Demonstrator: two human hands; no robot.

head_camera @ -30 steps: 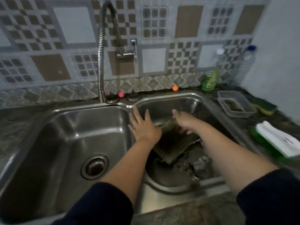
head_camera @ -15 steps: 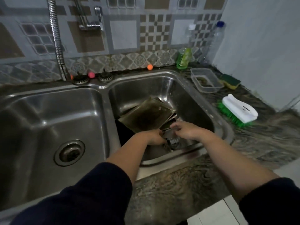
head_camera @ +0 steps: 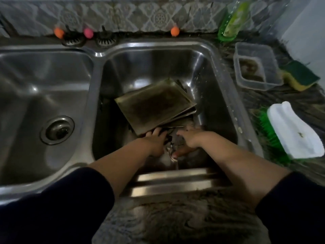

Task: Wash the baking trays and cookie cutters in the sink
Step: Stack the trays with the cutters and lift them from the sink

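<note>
Head view, both hands low in the right sink basin (head_camera: 207,71), left hand (head_camera: 154,140) touching stacked baking trays (head_camera: 154,101) with straight fingers, right hand (head_camera: 190,140) over blurred metal pieces, its grip unclear

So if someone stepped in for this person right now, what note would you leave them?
Left hand: down in the right basin, fingertips at the near edge of the stacked baking trays; grip unclear.
Right hand: beside it, low in the same basin, over small metal pieces, probably cookie cutters; too blurred to tell if it holds any.
Trays look dirty and lean tilted in the basin.
Sponge, scrub brush and soap bottle sit untouched on the counter.
Done: nothing visibly washed. Left: everything.
</note>
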